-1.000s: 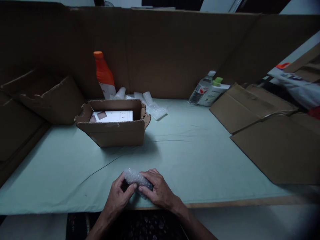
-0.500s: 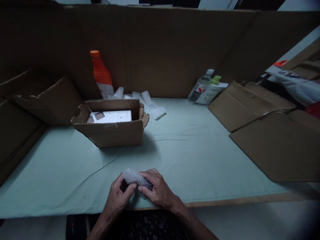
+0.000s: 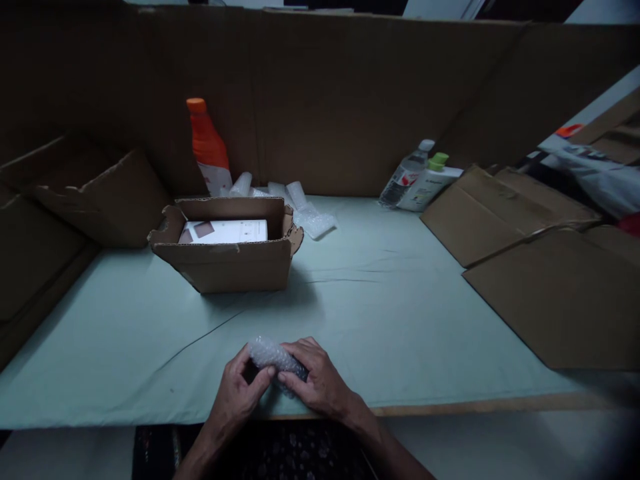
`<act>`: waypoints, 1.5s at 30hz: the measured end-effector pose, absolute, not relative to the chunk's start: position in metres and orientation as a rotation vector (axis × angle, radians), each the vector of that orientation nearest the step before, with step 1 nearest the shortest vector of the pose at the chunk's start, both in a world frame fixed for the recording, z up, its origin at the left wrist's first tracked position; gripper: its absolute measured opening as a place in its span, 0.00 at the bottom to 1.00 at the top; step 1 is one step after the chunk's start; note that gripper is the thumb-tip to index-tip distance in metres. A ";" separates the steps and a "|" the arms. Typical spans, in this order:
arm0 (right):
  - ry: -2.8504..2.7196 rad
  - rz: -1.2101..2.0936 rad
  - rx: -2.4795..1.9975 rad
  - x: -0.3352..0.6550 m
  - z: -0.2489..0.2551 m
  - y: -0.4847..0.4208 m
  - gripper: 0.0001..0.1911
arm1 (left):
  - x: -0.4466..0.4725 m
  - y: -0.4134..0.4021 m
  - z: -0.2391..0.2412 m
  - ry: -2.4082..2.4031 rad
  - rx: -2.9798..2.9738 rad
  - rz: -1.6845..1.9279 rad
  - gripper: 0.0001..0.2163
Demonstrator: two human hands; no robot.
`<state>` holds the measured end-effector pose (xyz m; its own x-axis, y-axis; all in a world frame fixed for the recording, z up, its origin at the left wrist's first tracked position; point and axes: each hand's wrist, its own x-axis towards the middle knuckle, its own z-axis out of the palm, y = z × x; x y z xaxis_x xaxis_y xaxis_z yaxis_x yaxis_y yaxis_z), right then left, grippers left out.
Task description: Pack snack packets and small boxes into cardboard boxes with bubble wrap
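Note:
Both my hands meet at the near edge of the table on a small bundle wrapped in bubble wrap (image 3: 268,354). My left hand (image 3: 237,392) pinches its left end with thumb and fingers closed. My right hand (image 3: 317,379) lies curled over its right side, fingers pressed on the wrap. What is inside the wrap is hidden. Farther back, left of centre, an open cardboard box (image 3: 227,263) holds a white flat box (image 3: 225,232).
An orange-capped bottle (image 3: 208,148) and loose bubble wrap pieces (image 3: 303,210) sit behind the box. A clear bottle (image 3: 405,175) and a green-capped white bottle (image 3: 425,185) lie at the back right. Flattened cardboard (image 3: 540,280) covers the right side; cardboard walls surround the pale green table (image 3: 380,313).
The hands and the bundle have stayed as they were; only the camera view shifted slightly.

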<state>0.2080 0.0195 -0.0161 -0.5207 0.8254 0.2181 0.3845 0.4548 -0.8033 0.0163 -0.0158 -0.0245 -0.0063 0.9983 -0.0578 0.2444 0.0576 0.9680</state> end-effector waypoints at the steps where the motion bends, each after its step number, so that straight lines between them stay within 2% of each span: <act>1: -2.097 0.952 -1.002 0.208 -0.016 0.020 0.12 | 0.016 -0.016 -0.025 1.413 1.343 1.036 0.13; 45: -2.091 0.974 -1.011 0.209 -0.015 0.022 0.13 | 0.015 -0.015 -0.027 1.442 1.366 1.038 0.12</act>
<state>0.2089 0.0219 -0.0147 -0.5201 0.8297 0.2028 0.3784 0.4366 -0.8162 0.0150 -0.0154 -0.0270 -0.0192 0.9987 -0.0468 0.2726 0.0502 0.9608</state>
